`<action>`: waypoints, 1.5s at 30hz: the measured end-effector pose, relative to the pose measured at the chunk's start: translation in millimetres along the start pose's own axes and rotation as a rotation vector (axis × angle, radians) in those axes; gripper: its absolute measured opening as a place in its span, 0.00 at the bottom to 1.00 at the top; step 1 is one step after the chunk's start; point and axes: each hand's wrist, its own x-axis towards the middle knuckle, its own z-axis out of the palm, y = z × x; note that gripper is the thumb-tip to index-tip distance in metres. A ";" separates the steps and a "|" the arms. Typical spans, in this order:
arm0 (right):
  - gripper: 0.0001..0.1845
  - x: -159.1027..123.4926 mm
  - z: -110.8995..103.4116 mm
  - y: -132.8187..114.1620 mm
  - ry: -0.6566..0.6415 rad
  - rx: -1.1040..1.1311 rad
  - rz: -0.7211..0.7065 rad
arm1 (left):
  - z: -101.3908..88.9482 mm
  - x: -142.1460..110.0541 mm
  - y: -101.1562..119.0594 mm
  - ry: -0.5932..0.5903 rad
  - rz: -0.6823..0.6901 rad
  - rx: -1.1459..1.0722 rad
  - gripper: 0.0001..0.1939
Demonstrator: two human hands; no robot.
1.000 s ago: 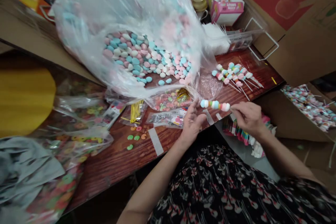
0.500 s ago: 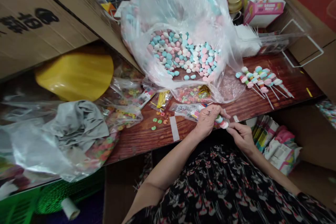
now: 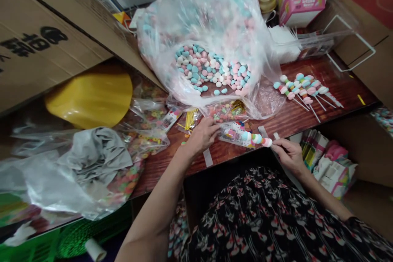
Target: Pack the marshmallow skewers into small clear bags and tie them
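Note:
A candy skewer [image 3: 265, 142] of pink, white, blue and green pieces lies level near the table's front edge. My right hand [image 3: 288, 153] pinches its right end, where the stick is hidden by the fingers. The skewer's left part overlaps a clear printed plastic bag [image 3: 229, 134]; whether it is inside cannot be made out. My left hand [image 3: 199, 137] has its fingers closed at the bag's left end. Under its wrist, a white strip [image 3: 208, 157] sticks to the table.
Behind the hands stands a big plastic bag of pastel candies [image 3: 211, 69]. Finished-looking candy skewers [image 3: 303, 88] lie at the right. Yellow twist ties [image 3: 192, 118] are beside my left hand. A cardboard box [image 3: 46, 37] and a grey cloth [image 3: 95, 155] occupy the left side.
My left hand has moved left, off the candy pieces to the bag's far end. More of the skewer shows now. My right hand stays at the skewer's right end.

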 end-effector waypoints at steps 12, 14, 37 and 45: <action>0.05 14.4 14.9 -1.4 0.106 -0.262 -0.211 | 25.1 -8.8 8.5 0.283 -0.104 -0.325 0.08; 0.05 18.1 18.1 -0.5 0.108 -0.368 -0.271 | 26.8 -8.6 10.2 0.304 -0.103 -0.316 0.08; 0.07 11.2 14.9 7.2 0.111 -0.668 -0.583 | 33.5 -14.2 19.5 0.353 -0.010 -0.168 0.08; 0.10 22.5 -10.1 18.7 0.114 -0.621 -0.632 | 35.3 -17.3 21.2 0.340 -0.022 -0.134 0.07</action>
